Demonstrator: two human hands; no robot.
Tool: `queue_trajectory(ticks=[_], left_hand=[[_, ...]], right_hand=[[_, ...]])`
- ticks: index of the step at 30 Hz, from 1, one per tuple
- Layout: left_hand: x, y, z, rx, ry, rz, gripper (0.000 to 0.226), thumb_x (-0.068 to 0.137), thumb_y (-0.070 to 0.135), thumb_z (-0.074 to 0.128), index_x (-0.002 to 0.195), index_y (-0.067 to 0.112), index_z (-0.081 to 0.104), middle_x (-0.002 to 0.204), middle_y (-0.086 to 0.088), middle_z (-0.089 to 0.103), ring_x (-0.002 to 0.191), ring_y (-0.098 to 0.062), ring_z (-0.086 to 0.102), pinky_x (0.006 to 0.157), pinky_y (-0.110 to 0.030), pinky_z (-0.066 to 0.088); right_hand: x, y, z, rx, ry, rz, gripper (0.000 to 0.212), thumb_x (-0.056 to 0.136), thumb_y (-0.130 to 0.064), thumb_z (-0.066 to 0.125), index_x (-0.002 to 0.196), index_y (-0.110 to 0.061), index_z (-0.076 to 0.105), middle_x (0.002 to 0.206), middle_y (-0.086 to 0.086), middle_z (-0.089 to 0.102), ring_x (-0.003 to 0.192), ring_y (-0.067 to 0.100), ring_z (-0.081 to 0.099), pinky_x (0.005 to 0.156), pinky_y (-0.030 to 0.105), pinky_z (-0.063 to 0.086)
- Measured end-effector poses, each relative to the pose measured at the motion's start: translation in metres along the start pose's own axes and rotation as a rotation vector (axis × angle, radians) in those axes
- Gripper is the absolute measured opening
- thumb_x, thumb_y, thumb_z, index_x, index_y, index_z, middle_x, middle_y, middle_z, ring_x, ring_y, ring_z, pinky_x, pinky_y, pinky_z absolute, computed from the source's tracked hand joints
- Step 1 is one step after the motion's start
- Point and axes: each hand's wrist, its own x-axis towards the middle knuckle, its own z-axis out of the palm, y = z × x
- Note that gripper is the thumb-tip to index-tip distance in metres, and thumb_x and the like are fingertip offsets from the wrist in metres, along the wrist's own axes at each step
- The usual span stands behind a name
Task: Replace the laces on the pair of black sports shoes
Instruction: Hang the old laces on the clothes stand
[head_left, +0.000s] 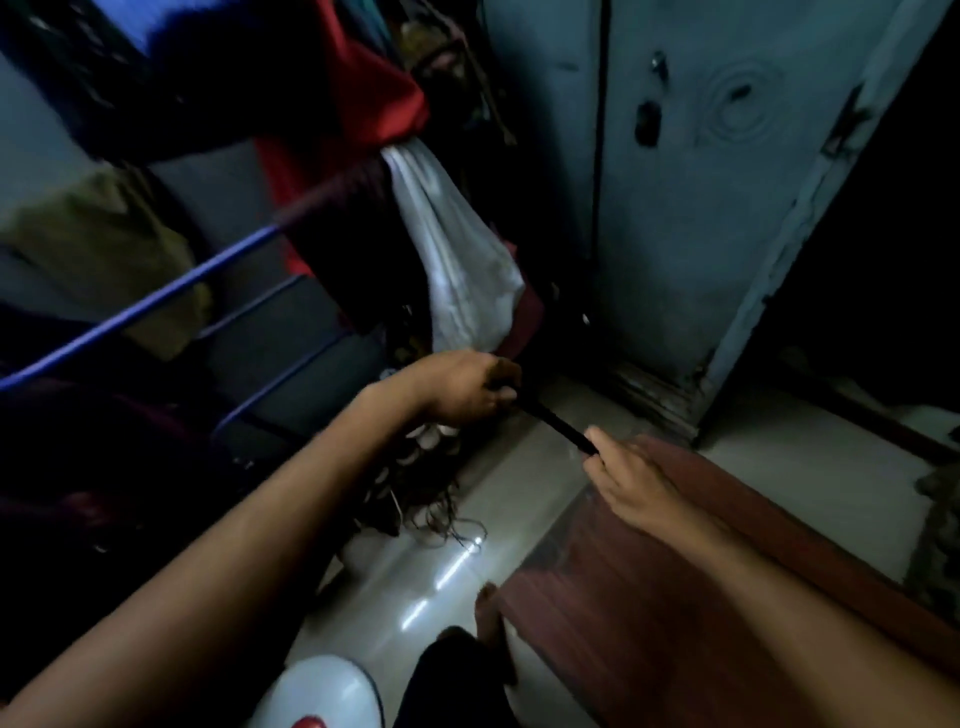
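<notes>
At the near edge, a white rounded object (322, 691) with a red patch is seen on the pale glossy floor (415, 587), beside a bare foot (488, 613) and a dark trouser leg. A reddish-brown wooden board (649, 613) is laid across the floor to the right, under the right forearm.

Further out, a black lace (556, 423) is stretched taut between the two hands, above the floor. Its right end is pinched by the thumb and forefinger of the right hand (634, 478), whose remaining fingers are held straight and close together. Its left end is gripped in the left hand (462, 387), with the fingers curled around it. The picture is dim and blurred, and no shoe can be made out with certainty; only a dark tangle with loose threads (415, 499) is seen below the left wrist.

To the left, a blue drying rack (156, 296) is hung with dark, red and olive clothes, and a white cloth (452, 260) is draped behind the left hand. Farthest away, a grey-blue metal cupboard (701, 182) is seen, closed, with a dark doorway to its right.
</notes>
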Motion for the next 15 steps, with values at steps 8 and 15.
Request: queue_trajectory(ticks=[8,15], left_hand=[[-0.061,-0.051,-0.124,0.24,0.153,0.049,0.031,0.097,0.06,0.054,0.095,0.032,0.067,0.078,0.012,0.068,0.075,-0.012,0.065,0.07,-0.039,0.054],[-0.087,-0.176,-0.185,0.194,0.216,0.056,0.019,0.098,0.044,0.065,0.098,0.026,0.071,0.083,0.007,0.071,0.076,-0.009,0.063,0.072,-0.03,0.048]], right_hand=[[0.046,-0.118,-0.026,0.054,0.207,-0.177,0.037,0.101,-0.054,0.037,0.111,-0.024,0.056,0.078,0.007,0.061,0.084,0.037,0.063,0.072,0.044,0.047],[0.14,-0.219,-0.004,0.032,0.213,-0.302,0.038,0.101,-0.052,0.03,0.086,-0.019,0.042,0.063,-0.001,0.049,0.065,0.024,0.056,0.057,0.039,0.035]])
